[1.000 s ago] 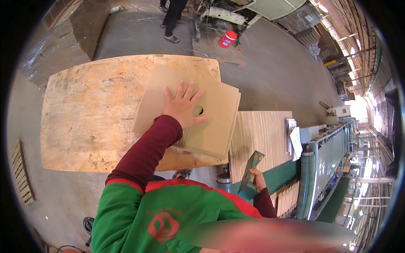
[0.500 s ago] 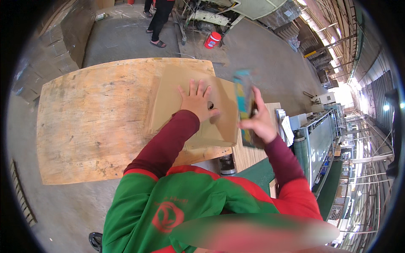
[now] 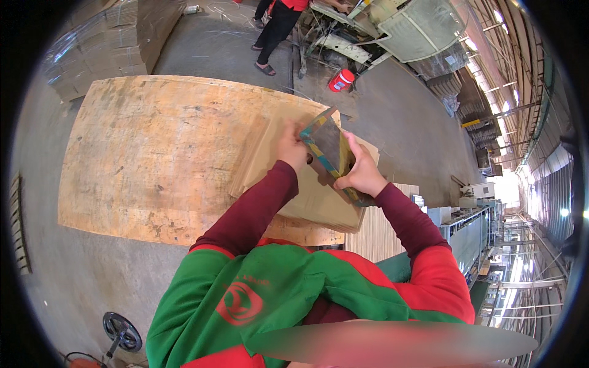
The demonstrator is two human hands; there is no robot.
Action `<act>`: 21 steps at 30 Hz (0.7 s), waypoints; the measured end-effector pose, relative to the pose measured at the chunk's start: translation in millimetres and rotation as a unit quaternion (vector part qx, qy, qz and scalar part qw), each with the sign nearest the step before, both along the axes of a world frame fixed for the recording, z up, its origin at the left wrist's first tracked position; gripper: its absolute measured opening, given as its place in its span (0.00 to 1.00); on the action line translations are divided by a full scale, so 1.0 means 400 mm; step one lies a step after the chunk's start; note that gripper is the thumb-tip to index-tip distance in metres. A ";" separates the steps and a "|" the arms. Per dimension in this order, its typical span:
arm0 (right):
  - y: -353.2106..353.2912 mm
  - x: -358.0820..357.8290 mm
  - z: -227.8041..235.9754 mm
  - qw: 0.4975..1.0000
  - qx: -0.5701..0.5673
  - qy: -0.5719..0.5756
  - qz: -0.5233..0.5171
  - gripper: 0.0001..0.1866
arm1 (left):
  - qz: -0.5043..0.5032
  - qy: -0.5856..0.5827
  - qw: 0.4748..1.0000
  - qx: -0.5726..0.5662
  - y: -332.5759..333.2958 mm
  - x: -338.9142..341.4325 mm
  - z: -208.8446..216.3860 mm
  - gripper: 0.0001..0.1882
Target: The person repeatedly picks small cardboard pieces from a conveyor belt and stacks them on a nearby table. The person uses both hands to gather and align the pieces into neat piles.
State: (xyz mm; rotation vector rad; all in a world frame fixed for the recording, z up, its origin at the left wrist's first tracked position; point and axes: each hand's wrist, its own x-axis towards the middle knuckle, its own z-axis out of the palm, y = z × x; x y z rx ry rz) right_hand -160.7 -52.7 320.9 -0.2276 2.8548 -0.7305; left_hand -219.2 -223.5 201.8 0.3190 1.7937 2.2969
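Note:
My right hand [image 3: 362,170] grips a dark rectangular block [image 3: 329,144] with teal and yellow strips along its edges. The block is tilted over a stack of flat brown cardboard sheets [image 3: 270,159]. At the block's far left corner is my left hand [image 3: 293,147], its fingers curled against the edge and partly hidden. A dark round hole in the top sheet shows beside my left thumb. The sheets lie at the right end of a worn wooden table [image 3: 147,159].
Right of the table are a wood-grained board [image 3: 380,227] and a long conveyor-like machine [image 3: 472,239]. A person in dark trousers [image 3: 279,30] stands beyond the table, near a red bucket [image 3: 341,80] and a machine. Wrapped cardboard stacks [image 3: 110,46] stand at far left.
The block has moved left over the cardboard in my right hand. My left hand has gone from lying spread on the top sheet to the block's corner. The whole view has shifted.

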 end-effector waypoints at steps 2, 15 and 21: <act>0.002 0.004 -0.005 1.000 0.014 0.004 0.004 0.63 | 0.110 -0.070 0.960 0.248 -0.003 -0.009 -0.020 0.38; -0.017 0.039 -0.111 0.977 0.214 0.018 0.012 0.55 | 0.352 -0.043 0.865 0.355 0.013 -0.012 -0.047 0.26; -0.039 0.049 -0.092 0.969 0.240 -0.042 -0.036 0.54 | 0.126 0.060 0.870 0.472 -0.033 0.053 0.088 0.19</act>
